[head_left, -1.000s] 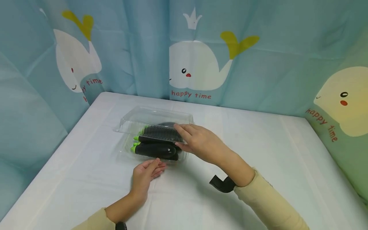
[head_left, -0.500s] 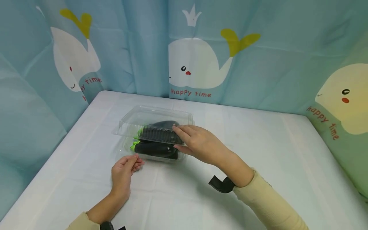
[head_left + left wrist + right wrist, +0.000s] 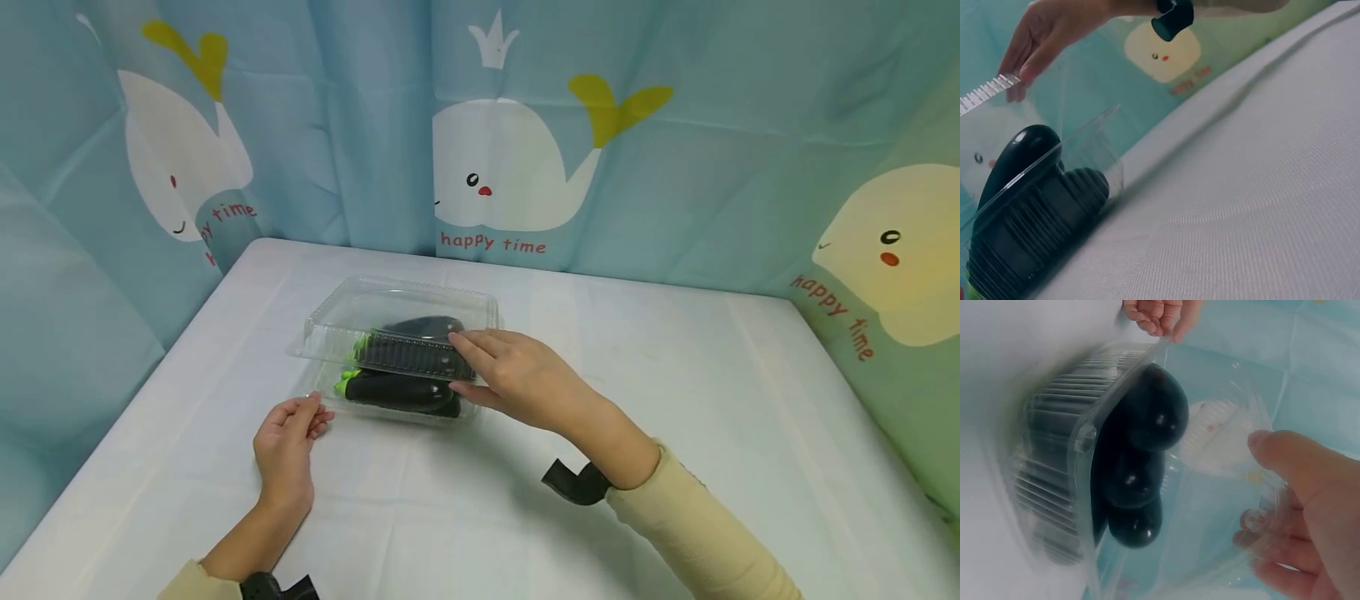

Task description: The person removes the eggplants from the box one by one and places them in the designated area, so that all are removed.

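Note:
Several dark eggplants with bright green caps lie in a clear plastic clamshell container, its base on the table. The raised lid tilts over them, hinged at the far side. My right hand pinches the lid's front right corner, thumb below and fingers above. At the front left corner of the base, my left hand pinches the rim between thumb and curled fingers; the right wrist view shows this left hand at the rim's far end. Rounded eggplant ends rise above the rim in the left wrist view.
A white cloth covers the table. Blue curtains printed with whales hang right behind it and along both sides. A black curved piece sticks out from the right wrist, and another black piece from the left.
My left hand has slid leftward along the front of the container to its left corner. My right hand still holds the lid, which has lowered slightly.

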`<action>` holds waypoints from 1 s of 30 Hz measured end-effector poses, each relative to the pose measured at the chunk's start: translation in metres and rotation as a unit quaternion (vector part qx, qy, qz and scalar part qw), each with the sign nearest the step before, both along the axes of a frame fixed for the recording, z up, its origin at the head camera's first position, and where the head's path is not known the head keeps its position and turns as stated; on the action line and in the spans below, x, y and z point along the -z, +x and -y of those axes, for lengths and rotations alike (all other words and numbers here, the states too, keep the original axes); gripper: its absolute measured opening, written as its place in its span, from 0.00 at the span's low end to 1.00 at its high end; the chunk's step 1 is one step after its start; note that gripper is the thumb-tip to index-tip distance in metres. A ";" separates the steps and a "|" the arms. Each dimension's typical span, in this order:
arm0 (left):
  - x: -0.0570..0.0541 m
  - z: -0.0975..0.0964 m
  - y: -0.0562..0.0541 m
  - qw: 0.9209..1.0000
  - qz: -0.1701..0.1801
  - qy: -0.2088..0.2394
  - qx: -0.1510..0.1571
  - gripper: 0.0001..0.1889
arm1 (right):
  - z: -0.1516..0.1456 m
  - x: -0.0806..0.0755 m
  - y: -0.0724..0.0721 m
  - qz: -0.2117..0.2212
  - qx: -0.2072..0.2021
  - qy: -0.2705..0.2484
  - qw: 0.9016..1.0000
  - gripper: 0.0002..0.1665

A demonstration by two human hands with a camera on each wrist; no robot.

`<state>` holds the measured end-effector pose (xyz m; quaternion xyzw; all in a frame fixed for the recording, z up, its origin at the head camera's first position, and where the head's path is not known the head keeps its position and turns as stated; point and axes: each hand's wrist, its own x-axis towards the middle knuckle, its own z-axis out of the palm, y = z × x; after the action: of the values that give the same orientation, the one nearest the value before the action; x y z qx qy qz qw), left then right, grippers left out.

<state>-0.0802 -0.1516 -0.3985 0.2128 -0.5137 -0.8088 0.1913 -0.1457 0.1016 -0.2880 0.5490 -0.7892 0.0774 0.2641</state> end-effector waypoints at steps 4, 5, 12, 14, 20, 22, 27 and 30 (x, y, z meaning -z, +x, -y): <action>-0.001 0.003 0.001 1.000 -0.014 -0.004 0.005 0.12 | -0.003 -0.005 0.001 0.025 0.015 0.018 0.999 0.31; -0.001 0.003 0.001 1.000 -0.018 -0.009 0.008 0.14 | -0.004 -0.007 0.000 0.032 0.020 0.020 0.999 0.32; -0.002 0.003 0.000 0.999 -0.029 -0.014 0.019 0.20 | -0.010 -0.021 -0.009 0.048 0.035 -0.056 0.997 0.29; -0.002 0.003 -0.001 0.999 -0.031 -0.011 0.020 0.19 | -0.010 -0.025 -0.017 0.052 0.043 -0.103 0.992 0.27; -0.002 0.003 -0.001 0.999 -0.037 -0.009 0.018 0.19 | -0.011 -0.033 -0.052 0.109 0.064 -0.223 0.967 0.21; -0.001 0.003 0.000 0.999 -0.040 -0.007 0.015 0.18 | -0.010 -0.034 -0.062 0.141 0.078 -0.251 0.954 0.21; 0.000 0.002 0.000 0.999 -0.044 -0.015 0.007 0.13 | -0.007 -0.029 -0.084 0.263 0.128 -0.335 0.896 0.24; 0.001 0.000 0.000 0.999 -0.045 -0.015 0.005 0.10 | -0.007 -0.021 -0.102 0.342 0.136 -0.404 0.838 0.24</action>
<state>-0.0806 -0.1514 -0.3998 0.1706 -0.5179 -0.8105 0.2139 -0.2472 0.1090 -0.2674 0.2191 -0.7950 0.5351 0.1832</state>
